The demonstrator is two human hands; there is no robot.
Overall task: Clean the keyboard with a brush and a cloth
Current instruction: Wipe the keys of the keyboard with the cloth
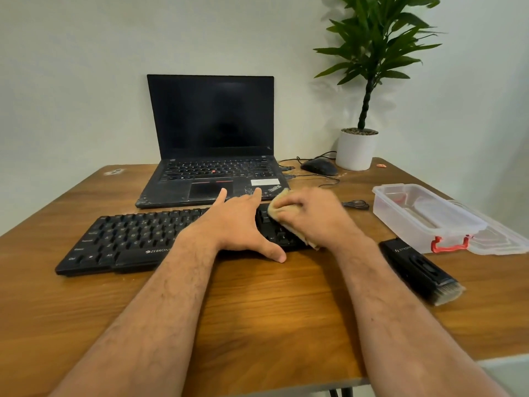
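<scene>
Keyboard (128, 239): black, full-width, matte plastic, low flat slab with rows of raised square keys; lies across the middle of the surface (257, 310), nearer its left edge, just in front of the laptop (211, 156).
Step in hand, as I judge it: the cloth stage, wiping the right-hand key block.
Cloth (279, 207): tan, soft, bunched. My right hand (312, 216) curls over it and presses it onto the keys.
My left hand (240, 224): fingers spread flat on the keyboard's middle, thumb on the wood at its front edge, bracing it.
Brush (420, 270): black, flat, rectangular handle, pale grey bristles; lying idle near the right edge.
Next move, likely: draw the cloth leftward along the rows, light pressure, left hand shifting clear.
Surface: brown wood-grain, smooth.
Tub (423, 216): clear plastic, red clasp, at the right edge.
</scene>
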